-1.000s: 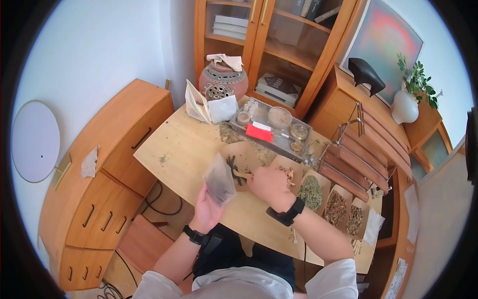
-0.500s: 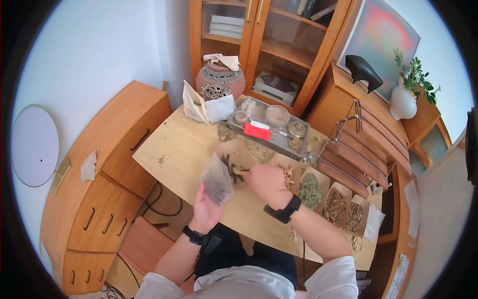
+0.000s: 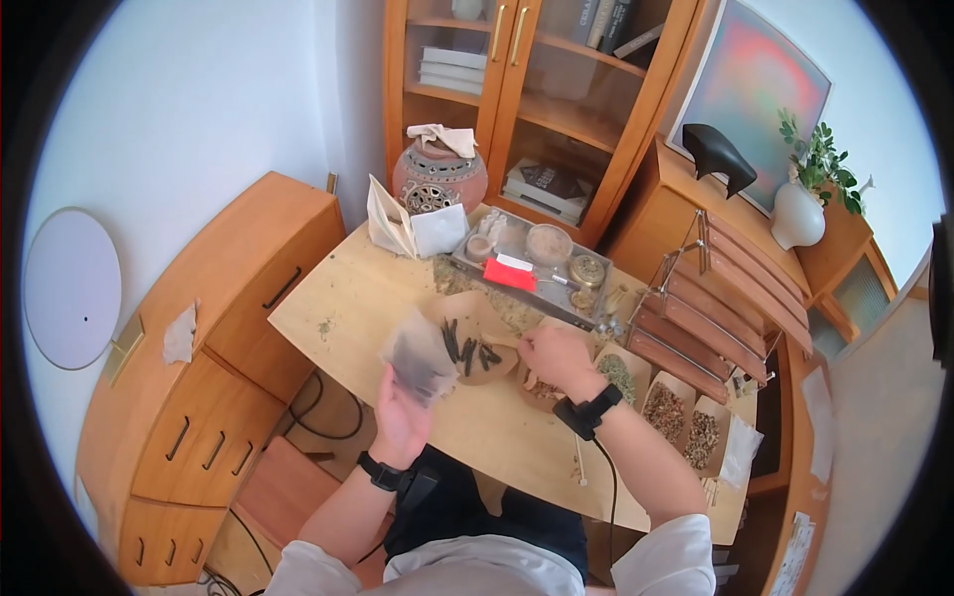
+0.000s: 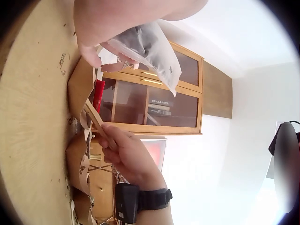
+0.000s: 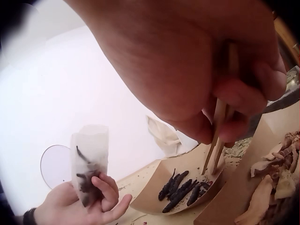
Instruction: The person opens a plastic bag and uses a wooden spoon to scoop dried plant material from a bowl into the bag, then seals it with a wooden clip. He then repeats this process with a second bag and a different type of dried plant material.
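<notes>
The right hand (image 3: 556,356) has shifted toward the person's right since the preceding frames, where it worked over the dark sticks (image 5: 180,197). The sticks, partly screened by the tongs in the earlier head views, now show more fully in the paper tray (image 5: 149,188) on the counter (image 3: 348,288).

Right hand: the fingers are curled round a pair of wooden tongs (image 5: 213,143) and pinch the two arms. The tong tips point down at the side of the tray nearest the pale slices (image 5: 259,201), beside small crumbs. The tips stand slightly apart, with no stick visible between them.

Left hand (image 3: 402,422): the thumb and fingers pinch the lower part of a translucent bag (image 5: 96,140), held upright above the counter, beside the tray. Compared with the preceding frames, the bag leans farther to the person's left and appears blurred in the head view. Dark contents show through its wall; their exact count cannot be determined.

Resulting condition: dark sticks are present in the tray, dark contents are in the bag, and the tongs carry no visible load. The tips are apparently clear of the main cluster, which makes the remaining sticks easier to distinguish.
</notes>
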Action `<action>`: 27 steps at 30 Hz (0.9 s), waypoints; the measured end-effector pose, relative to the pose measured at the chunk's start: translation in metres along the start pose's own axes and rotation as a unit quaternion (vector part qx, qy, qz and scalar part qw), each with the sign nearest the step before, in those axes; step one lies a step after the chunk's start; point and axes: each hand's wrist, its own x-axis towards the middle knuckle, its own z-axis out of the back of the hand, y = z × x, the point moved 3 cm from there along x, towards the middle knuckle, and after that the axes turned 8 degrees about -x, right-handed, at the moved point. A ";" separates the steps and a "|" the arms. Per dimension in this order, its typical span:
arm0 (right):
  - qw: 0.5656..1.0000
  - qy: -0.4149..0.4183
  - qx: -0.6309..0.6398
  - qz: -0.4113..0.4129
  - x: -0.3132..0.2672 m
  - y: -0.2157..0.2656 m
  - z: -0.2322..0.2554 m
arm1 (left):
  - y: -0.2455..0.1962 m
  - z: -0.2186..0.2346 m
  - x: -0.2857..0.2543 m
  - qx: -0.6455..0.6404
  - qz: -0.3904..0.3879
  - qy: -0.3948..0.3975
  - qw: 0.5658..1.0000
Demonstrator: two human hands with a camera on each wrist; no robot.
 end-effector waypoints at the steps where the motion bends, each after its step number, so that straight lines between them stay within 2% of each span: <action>1: 1.000 0.002 -0.001 0.001 -0.002 0.001 0.000 | -0.002 -0.002 0.000 0.006 -0.005 -0.005 1.000; 3: 1.000 0.007 -0.005 0.003 -0.009 0.003 0.002 | -0.004 -0.005 0.000 0.017 -0.017 -0.017 1.000; 6: 0.997 0.073 -0.020 -0.017 -0.018 0.011 0.014 | -0.001 0.003 0.003 0.033 -0.007 -0.033 0.999; 12: 0.996 0.043 -0.075 0.034 -0.032 0.011 0.014 | 0.011 0.008 0.009 0.057 0.025 -0.035 0.997; 16: 0.998 0.040 -0.052 -0.008 -0.029 0.009 0.016 | 0.016 0.009 0.011 0.064 0.019 -0.044 0.997; 23: 0.998 0.048 -0.046 -0.007 -0.025 0.002 0.013 | 0.022 0.004 0.010 0.052 0.022 -0.056 0.997; 27: 0.993 0.110 -0.026 -0.043 -0.024 0.004 0.021 | 0.023 0.002 0.005 0.036 0.032 -0.053 0.997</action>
